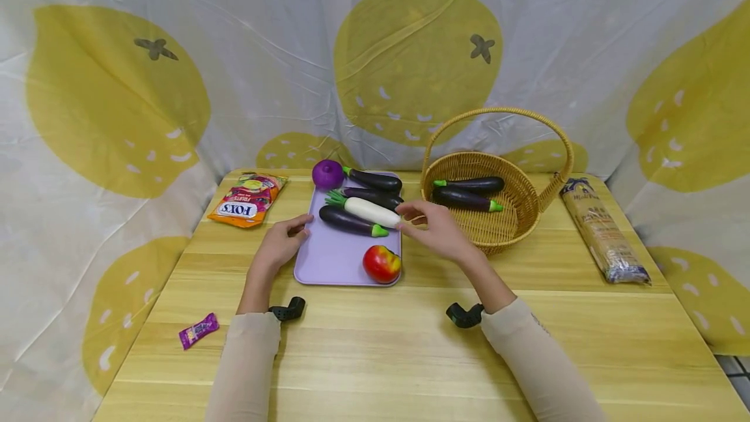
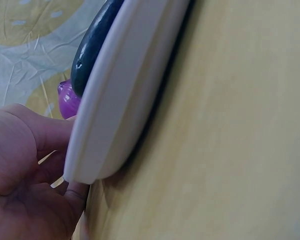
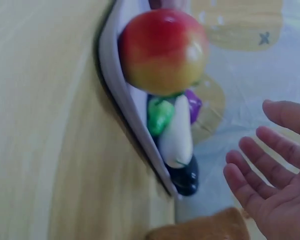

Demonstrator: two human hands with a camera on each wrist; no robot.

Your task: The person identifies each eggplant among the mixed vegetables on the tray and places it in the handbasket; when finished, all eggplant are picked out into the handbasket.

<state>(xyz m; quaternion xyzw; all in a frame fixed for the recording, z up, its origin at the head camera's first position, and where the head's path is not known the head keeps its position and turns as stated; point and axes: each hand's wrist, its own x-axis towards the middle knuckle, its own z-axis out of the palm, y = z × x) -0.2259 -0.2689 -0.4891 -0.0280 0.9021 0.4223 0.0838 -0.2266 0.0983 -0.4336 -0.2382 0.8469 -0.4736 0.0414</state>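
A lilac tray [image 1: 328, 266] holds a white radish [image 1: 369, 211], a front eggplant [image 1: 346, 219] and two more eggplants behind the radish. A purple onion [image 1: 327, 174] sits at its back left corner, and a red-and-yellow apple-like fruit [image 1: 381, 264] at its front right. My left hand [image 1: 281, 241] pinches the tray's left rim; in the left wrist view the thumb is above the rim, fingers below. My right hand [image 1: 436, 230] hovers by the radish's tip. In the right wrist view, its spread fingers [image 3: 260, 160] hold nothing.
Right of the tray stands a wicker basket [image 1: 510, 230] with a tall handle; two eggplants [image 1: 469, 185] lie inside. A candy bag [image 1: 249, 200] is at the back left, a small purple packet [image 1: 199, 331] at the front left. A long clear package [image 1: 603, 230] lies far right.
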